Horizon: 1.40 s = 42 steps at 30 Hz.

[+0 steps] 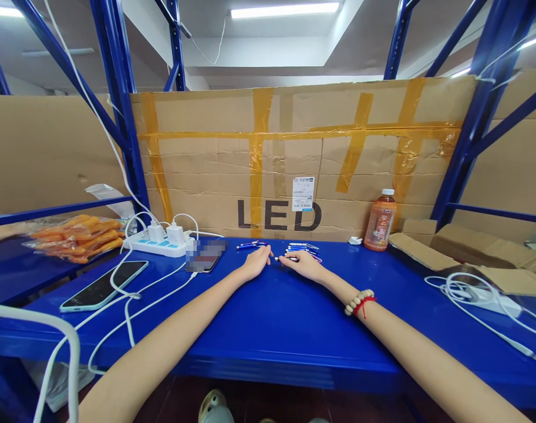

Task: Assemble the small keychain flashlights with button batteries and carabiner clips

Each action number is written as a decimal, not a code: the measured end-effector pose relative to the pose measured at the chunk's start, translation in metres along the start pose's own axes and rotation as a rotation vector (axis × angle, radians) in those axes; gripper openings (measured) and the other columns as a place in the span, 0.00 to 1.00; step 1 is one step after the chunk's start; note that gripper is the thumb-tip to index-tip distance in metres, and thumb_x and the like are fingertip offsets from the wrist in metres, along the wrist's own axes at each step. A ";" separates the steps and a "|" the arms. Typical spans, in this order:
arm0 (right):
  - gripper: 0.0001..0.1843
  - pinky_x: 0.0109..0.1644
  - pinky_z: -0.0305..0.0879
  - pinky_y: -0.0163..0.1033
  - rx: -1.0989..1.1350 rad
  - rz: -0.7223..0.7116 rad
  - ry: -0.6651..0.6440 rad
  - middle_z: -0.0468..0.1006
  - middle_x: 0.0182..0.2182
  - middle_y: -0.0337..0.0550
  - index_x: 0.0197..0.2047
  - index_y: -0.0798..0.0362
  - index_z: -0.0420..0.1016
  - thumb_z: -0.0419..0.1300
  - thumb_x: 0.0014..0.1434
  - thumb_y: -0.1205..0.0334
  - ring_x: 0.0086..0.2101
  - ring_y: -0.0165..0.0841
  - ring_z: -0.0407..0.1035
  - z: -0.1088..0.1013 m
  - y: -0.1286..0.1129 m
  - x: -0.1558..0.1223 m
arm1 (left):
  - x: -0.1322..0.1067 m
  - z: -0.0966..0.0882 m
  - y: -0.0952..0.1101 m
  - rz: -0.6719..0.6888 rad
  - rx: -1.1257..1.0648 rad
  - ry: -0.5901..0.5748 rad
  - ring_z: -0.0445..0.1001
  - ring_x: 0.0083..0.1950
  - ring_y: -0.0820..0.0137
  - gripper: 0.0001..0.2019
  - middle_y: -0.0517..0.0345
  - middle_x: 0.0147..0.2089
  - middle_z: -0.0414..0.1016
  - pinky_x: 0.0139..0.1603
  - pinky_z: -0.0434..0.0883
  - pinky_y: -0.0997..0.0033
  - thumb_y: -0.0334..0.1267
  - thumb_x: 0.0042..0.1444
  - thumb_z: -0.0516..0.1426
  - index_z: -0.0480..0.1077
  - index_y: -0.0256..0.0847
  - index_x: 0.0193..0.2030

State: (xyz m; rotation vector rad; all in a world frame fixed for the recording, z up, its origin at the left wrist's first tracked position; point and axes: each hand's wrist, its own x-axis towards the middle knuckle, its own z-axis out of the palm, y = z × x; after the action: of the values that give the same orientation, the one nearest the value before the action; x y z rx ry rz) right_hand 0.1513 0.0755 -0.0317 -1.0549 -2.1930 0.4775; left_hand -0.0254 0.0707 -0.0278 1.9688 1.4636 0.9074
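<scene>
My left hand [258,263] rests on the blue shelf top with its fingers curled together; whatever may be in them is hidden. Just beyond it lie a few blue pens [249,245] side by side. Opposite, my right hand [306,265] is closed on a slim pen [289,258], whose tip points toward my left hand. Behind the right hand sits a group of several blue and silver pens [302,247], partly covered by the fingers. A beaded bracelet with a red cord [360,302] is on my right wrist.
Leftward are a phone [104,286], a darker phone [208,257], a power strip [162,244] with white cables, and bagged orange items [80,238]. Rightward stand a drink bottle [380,221], an open carton [483,258] and a coiled cable [474,294]. Cardboard [206,176] closes the back.
</scene>
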 end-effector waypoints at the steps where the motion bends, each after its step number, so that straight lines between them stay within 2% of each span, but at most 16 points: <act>1: 0.26 0.31 0.57 0.34 -0.012 0.002 0.002 0.75 0.25 0.41 0.26 0.55 0.76 0.50 0.56 0.42 0.28 0.32 0.66 0.000 -0.001 0.000 | 0.000 0.000 0.000 0.003 0.006 -0.002 0.71 0.44 0.67 0.13 0.52 0.46 0.70 0.45 0.69 0.60 0.42 0.60 0.51 0.67 0.36 0.45; 7: 0.26 0.29 0.55 0.33 -0.049 0.003 0.009 0.72 0.20 0.38 0.23 0.54 0.74 0.53 0.53 0.39 0.24 0.30 0.63 0.001 -0.004 -0.002 | 0.000 0.001 -0.001 0.018 0.043 -0.006 0.71 0.45 0.67 0.13 0.52 0.46 0.70 0.46 0.69 0.59 0.42 0.60 0.51 0.67 0.36 0.46; 26: 0.22 0.35 0.62 0.36 0.006 -0.017 0.097 0.76 0.28 0.41 0.29 0.53 0.76 0.51 0.55 0.44 0.32 0.35 0.69 -0.001 0.008 0.003 | -0.004 0.001 0.001 0.026 0.069 0.001 0.71 0.45 0.67 0.13 0.52 0.48 0.69 0.45 0.70 0.59 0.41 0.60 0.52 0.67 0.36 0.47; 42: 0.24 0.40 0.62 0.40 0.010 -0.017 0.035 0.77 0.31 0.45 0.31 0.55 0.77 0.51 0.53 0.43 0.35 0.39 0.70 0.001 0.009 0.003 | 0.003 0.003 -0.006 0.032 0.121 -0.019 0.70 0.46 0.66 0.14 0.51 0.48 0.69 0.46 0.70 0.58 0.41 0.59 0.52 0.66 0.36 0.48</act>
State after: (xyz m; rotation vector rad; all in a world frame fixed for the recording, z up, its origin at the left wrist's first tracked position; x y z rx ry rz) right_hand 0.1545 0.0836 -0.0363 -1.0313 -2.1650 0.4581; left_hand -0.0263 0.0755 -0.0340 2.0876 1.5129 0.8281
